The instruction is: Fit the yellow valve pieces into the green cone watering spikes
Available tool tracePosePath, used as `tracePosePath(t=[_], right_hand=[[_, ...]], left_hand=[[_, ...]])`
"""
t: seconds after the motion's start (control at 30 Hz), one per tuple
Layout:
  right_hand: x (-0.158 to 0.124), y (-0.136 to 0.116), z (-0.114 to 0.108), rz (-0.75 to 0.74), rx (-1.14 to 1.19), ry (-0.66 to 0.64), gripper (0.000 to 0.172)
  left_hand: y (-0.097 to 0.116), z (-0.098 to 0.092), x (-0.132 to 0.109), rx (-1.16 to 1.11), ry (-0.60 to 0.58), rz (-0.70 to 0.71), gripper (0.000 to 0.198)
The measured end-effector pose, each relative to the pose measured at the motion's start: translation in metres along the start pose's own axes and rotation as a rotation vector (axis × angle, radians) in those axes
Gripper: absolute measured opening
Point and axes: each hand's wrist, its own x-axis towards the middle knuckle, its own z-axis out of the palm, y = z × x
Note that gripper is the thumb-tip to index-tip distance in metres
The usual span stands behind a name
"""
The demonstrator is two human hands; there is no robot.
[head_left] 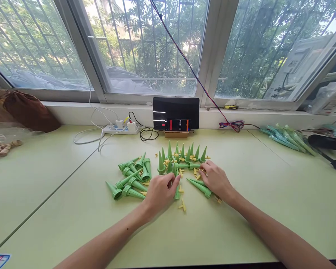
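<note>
Several green plastic cones [182, 155] stand upright in a cluster on the pale green table [240, 224], and more lie on their sides in a pile [130, 179] to the left. Small yellow fittings [182, 204] are scattered among them. My left hand [160, 192] rests by the cluster, fingers curled round a green cone [177, 192] whose tip points down. My right hand [217, 180] lies over the yellow fittings, fingers bent in a pinch; what they hold is hidden. Two green cones [200, 185] lie just left of it.
A dark tablet [176, 112] and a phone [177, 124] stand on a wooden stand at the windowsill. A white power strip [121, 129] with cables lies to the left. A brown bag [29, 110] sits far left, bagged green cones [287, 138] far right.
</note>
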Motion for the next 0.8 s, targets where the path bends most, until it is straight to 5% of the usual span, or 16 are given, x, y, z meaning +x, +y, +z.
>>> tracePosePath(t=[0.8], right_hand=[[0.0019, 0.0042, 0.0059, -0.029, 0.023, 0.009, 0.018]], left_hand=[[0.0001, 0.0001, -0.0018, -0.011, -0.023, -0.004, 0.049]])
